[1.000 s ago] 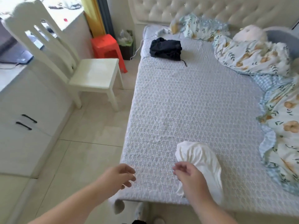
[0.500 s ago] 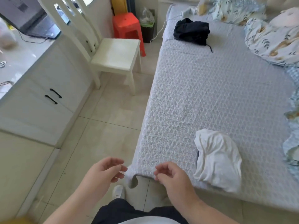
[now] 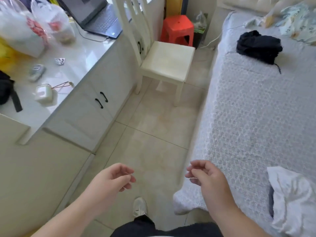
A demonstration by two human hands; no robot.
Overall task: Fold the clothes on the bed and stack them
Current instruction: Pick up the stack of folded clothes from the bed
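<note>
I hold both hands, left (image 3: 112, 179) and right (image 3: 207, 177), loosely curled and empty over the floor, apparently between garments, while the white garment (image 3: 292, 200) and black garment (image 3: 259, 46) lie well apart on the bed (image 3: 256, 117).

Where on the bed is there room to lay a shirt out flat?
The long bare stretch of bed between the black clothes and the white garment is free. The chair seat is bare too. The desk is crowded with bags, a laptop and small things. Both hands, left hand and right hand, hold nothing.
</note>
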